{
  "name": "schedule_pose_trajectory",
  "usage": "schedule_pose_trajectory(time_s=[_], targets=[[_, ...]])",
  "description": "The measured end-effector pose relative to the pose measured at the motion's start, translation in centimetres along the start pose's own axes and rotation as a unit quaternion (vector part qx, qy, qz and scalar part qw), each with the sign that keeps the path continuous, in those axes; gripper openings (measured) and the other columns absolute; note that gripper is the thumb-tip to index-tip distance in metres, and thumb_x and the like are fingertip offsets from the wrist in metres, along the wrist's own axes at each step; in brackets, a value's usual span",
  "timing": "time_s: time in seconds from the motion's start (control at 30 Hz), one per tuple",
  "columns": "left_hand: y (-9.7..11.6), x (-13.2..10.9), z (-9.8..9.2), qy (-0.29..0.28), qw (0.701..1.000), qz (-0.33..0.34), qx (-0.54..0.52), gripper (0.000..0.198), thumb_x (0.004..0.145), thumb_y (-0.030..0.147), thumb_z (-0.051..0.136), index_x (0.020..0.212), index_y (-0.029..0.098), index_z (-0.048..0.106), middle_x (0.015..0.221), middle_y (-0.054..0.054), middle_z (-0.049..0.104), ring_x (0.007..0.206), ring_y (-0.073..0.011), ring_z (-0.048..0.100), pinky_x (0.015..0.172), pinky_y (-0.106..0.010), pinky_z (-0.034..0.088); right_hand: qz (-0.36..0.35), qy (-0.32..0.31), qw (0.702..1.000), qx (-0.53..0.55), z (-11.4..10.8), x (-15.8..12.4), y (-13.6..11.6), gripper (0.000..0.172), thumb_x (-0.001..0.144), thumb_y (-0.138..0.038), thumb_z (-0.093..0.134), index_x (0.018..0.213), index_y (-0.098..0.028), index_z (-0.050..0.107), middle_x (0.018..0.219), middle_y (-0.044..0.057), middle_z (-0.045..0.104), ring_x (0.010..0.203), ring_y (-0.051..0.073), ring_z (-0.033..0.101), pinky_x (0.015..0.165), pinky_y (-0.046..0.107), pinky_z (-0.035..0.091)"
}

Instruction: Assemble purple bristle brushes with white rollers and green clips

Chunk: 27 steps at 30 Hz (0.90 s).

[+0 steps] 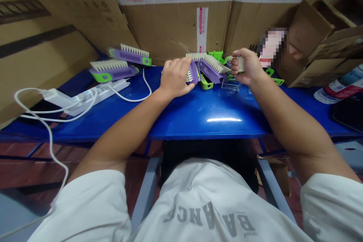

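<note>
My left hand (175,77) is wrapped over a purple brush (194,72) with white bristles; its palm hides much of the brush. Right beside it, another purple brush (212,69) lies with its bristles upward and a green end toward me. My right hand (247,65) is raised to the right of these brushes, its fingers curled round a small cream-coloured piece (240,63) whose kind I cannot make out. Bright green plastic parts (217,56) lie behind, between my hands. A clear plastic piece (230,86) rests on the table below my right hand.
On the left, two purple-and-green brushes (113,72) lie by a white power strip (98,96) with trailing cables. Cardboard boxes (170,22) wall off the back of the blue table (181,121). An open carton (312,56) and a bottle (340,85) are at right.
</note>
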<state>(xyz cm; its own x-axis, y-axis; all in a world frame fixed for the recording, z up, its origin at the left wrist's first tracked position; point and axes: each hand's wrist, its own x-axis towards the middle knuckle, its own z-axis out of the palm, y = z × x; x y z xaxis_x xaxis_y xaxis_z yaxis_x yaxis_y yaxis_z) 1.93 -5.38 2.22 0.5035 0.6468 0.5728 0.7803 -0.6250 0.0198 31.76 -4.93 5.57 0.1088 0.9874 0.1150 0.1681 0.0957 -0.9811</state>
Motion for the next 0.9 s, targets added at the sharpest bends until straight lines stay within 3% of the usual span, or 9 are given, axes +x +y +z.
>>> schedule_pose_trajectory(time_s=[0.2,0.3,0.47,0.7,0.8,0.9], targets=[[0.1,-0.1,0.2,-0.017,1.000,0.002,-0.005,0.100,0.084,0.044,0.086,0.173,0.024,0.044,0.168,-0.021,0.062,0.152,-0.0525,0.058,0.128,-0.071,0.043,-0.014,0.009,0.999,-0.046,1.7,-1.1,-0.3,0.047,0.107,-0.071,0.045,0.097,-0.028,0.063,0.068,0.002,0.059,0.065,0.023,0.061,0.057,0.034,0.052],[0.3,-0.1,0.2,-0.015,1.000,0.008,-0.007,0.099,0.083,0.042,0.086,0.172,0.024,0.045,0.166,-0.020,0.064,0.151,-0.0509,0.060,0.128,-0.070,0.044,-0.032,0.004,0.996,-0.087,2.6,-1.5,-0.1,0.055,0.105,-0.079,0.046,0.103,-0.028,0.067,0.074,0.003,0.068,0.067,0.023,0.065,0.055,0.032,0.050],[0.8,-0.1,-0.1,-0.025,1.000,0.004,-0.001,0.092,0.086,0.040,0.083,0.169,0.021,0.047,0.166,-0.021,0.063,0.151,-0.0501,0.060,0.129,-0.067,0.044,-0.029,-0.026,0.996,-0.079,3.3,-1.9,0.1,0.072,0.094,-0.099,0.054,0.105,-0.030,0.066,0.073,0.001,0.069,0.062,0.020,0.062,0.051,0.028,0.044],[0.9,0.0,-0.2,-0.029,1.000,0.003,0.004,0.087,0.088,0.038,0.081,0.168,0.021,0.049,0.166,-0.019,0.063,0.151,-0.0479,0.060,0.129,-0.065,0.044,-0.042,-0.068,0.995,-0.061,3.1,-2.1,0.3,0.078,0.093,-0.104,0.044,0.095,-0.028,0.060,0.078,0.002,0.068,0.064,0.019,0.060,0.052,0.028,0.039],[0.8,-0.1,-0.1,-0.019,1.000,0.013,0.003,0.090,0.086,0.038,0.082,0.168,0.022,0.048,0.164,-0.019,0.065,0.149,-0.0478,0.060,0.127,-0.065,0.045,-0.021,-0.085,0.994,-0.068,3.0,-2.2,0.1,0.061,0.098,-0.089,0.057,0.094,-0.029,0.054,0.081,0.001,0.067,0.064,0.019,0.056,0.054,0.029,0.041],[0.8,-0.1,0.1,-0.013,1.000,0.022,0.006,0.091,0.085,0.038,0.082,0.168,0.022,0.048,0.162,-0.019,0.067,0.148,-0.0475,0.061,0.126,-0.065,0.046,0.002,-0.106,0.991,-0.077,2.9,-2.5,-0.2,0.031,0.093,-0.050,0.074,0.102,-0.030,0.052,0.085,-0.002,0.066,0.064,0.018,0.053,0.055,0.029,0.043]])
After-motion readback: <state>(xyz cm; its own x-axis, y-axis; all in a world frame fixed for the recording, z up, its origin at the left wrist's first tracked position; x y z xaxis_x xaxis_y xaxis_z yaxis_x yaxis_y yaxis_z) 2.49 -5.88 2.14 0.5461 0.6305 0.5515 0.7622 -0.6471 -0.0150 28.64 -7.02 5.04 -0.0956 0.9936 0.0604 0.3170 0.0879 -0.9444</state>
